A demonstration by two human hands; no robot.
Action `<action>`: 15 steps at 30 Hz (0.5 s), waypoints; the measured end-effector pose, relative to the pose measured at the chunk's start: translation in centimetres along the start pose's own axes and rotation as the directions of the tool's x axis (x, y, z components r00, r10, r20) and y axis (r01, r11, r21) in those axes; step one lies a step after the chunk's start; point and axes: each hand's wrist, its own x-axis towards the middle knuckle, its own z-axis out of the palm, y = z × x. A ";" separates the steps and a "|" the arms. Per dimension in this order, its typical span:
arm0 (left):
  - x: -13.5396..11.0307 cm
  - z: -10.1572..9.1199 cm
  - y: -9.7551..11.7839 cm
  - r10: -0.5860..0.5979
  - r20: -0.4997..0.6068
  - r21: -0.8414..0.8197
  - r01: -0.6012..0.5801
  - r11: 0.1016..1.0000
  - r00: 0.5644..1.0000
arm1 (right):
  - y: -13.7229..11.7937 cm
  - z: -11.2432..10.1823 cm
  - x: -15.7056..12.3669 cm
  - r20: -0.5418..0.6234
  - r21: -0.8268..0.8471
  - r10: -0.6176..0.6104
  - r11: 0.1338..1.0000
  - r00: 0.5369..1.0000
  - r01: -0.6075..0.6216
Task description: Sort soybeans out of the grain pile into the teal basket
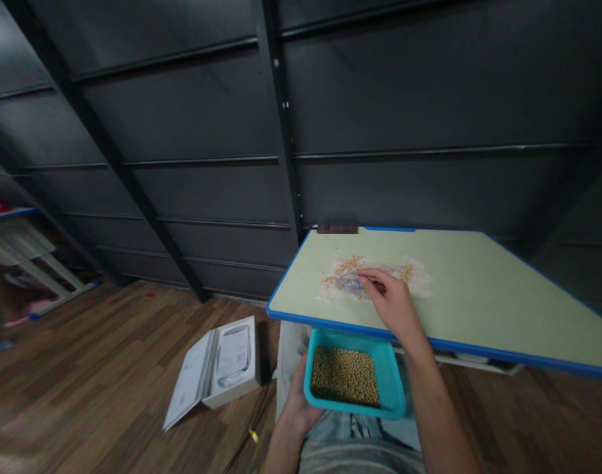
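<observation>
My left hand [301, 403] grips the left side of a teal plastic tub [392, 385], which I hold over my lap below the table's front edge. Round tan beans [345, 375], apparently soybeans, cover much of its bottom. Over the table, my right hand [388, 299] has its fingers pinched on a crumpled clear plastic piece [349, 284], perhaps a bag or wrap. Loose beans [349, 264] lie scattered around it, in a whitish crumbly patch [420, 280] on the tabletop. What the right fingertips cover is hidden.
The pale green table [498, 289] has a blue edge and stands by a dark panelled wall [207, 118]. On the wooden floor at left sits an open white box [234, 359], with a cable [255, 421] beside it. Another table [29, 250] is at far left.
</observation>
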 end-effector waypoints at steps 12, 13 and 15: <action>-0.3 0.1 0.1 -0.016 0.105 -0.029 0.019 0.999 0.994 | -0.2 -0.1 0.0 -0.002 -0.018 -0.004 1.000 1.000 0.004; -0.3 0.1 0.1 -0.022 0.111 -0.035 0.026 0.999 0.994 | -0.2 -0.1 0.0 -0.002 -0.021 -0.004 1.000 1.000 0.004; -0.2 -0.1 0.1 -0.038 0.121 -0.050 0.045 0.998 0.992 | -0.2 -0.1 0.0 -0.007 -0.024 -0.001 1.000 1.000 0.001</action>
